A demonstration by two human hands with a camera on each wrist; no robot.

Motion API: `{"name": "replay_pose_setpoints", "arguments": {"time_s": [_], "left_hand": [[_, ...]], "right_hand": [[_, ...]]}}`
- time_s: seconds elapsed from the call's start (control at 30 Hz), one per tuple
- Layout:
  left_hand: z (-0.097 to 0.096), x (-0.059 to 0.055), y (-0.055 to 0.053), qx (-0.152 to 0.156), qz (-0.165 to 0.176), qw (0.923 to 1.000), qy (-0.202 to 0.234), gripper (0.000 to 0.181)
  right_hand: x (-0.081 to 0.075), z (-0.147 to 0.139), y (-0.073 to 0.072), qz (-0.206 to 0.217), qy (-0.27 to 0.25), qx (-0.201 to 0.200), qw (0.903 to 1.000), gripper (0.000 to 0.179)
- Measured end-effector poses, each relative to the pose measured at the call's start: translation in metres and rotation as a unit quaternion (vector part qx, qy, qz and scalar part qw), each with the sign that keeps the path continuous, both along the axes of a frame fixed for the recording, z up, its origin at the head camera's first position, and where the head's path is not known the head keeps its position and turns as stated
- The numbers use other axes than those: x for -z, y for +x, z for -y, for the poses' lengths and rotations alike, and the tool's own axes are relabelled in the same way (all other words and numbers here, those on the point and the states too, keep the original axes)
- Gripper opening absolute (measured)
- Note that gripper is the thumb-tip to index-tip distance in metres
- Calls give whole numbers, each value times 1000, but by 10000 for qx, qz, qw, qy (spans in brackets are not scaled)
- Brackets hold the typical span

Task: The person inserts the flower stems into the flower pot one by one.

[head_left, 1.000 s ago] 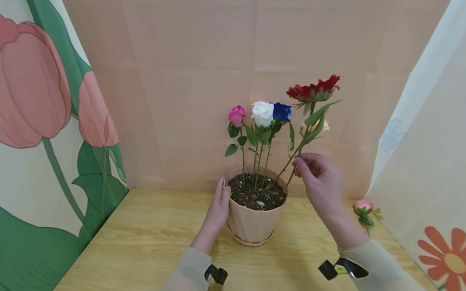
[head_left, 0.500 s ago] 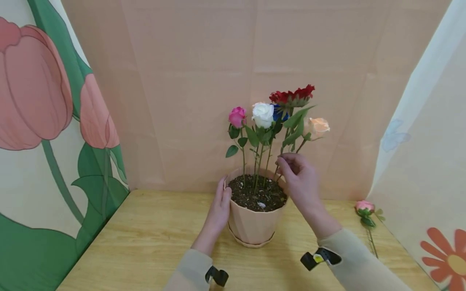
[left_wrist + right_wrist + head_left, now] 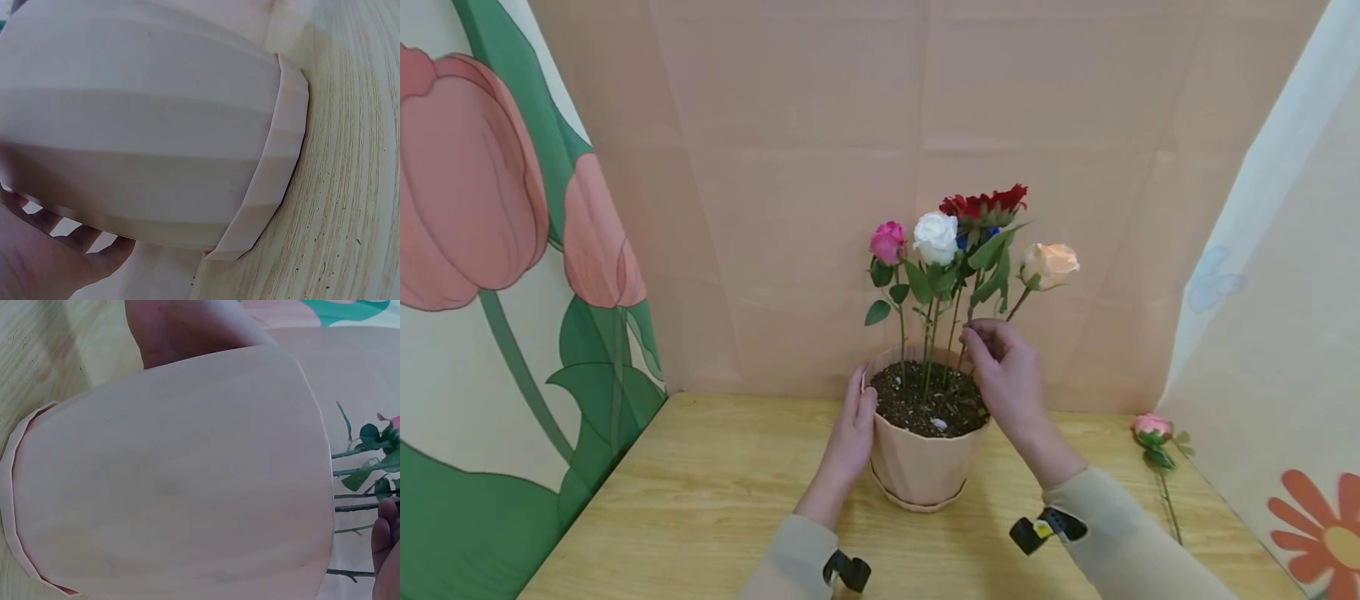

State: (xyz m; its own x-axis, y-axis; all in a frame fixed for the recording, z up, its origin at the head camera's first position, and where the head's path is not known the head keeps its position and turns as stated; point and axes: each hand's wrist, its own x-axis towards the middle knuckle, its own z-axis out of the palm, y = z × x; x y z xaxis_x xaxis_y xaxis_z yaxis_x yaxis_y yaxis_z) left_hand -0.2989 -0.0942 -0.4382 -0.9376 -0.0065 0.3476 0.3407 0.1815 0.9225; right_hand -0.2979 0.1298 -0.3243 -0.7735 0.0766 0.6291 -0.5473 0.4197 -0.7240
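Observation:
A pale pink flower pot [image 3: 928, 462] filled with dark soil [image 3: 936, 408] stands on a matching saucer [image 3: 921, 502]. My left hand [image 3: 850, 429] holds its left side near the rim; the left wrist view shows those fingers [image 3: 115, 253] against the pot wall. Between thumb and fingers, my right hand [image 3: 1011, 375] pinches the stem of a red flower [image 3: 985, 204] over the pot's right side. A magenta rose [image 3: 888, 242], a white rose [image 3: 936, 237], a partly hidden blue rose [image 3: 962, 241] and a peach rose [image 3: 1051, 265] rise from the pot. The red flower's stem foot is hard to make out.
On the wooden table [image 3: 700, 483], a pink flower [image 3: 1152, 429] with a green stem lies at the right edge. A plain backdrop [image 3: 790, 208] hangs behind, with printed flower panels at both sides.
My right hand has moved left and slightly down with the red flower, which now stands in front of the blue rose. The peach rose has come into full view. My left hand stays put.

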Motion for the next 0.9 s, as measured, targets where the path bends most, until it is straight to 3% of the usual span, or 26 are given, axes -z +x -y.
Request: {"name": "replay_pose_setpoints", "arguments": {"time_s": [0.37,0.6,0.9], "left_hand": [[1,0,1,-49,49,10000,-66,59],[0,-1,1,-73,49,9999,-62,58],[0,0,0,-58,71,9999,-61,58]], "right_hand": [[7,3,-5,29,370,223,9991,21],[17,4,-6,-241,638,159,9975,15],[35,4,-11,-108,529,168,9984,16]]}}
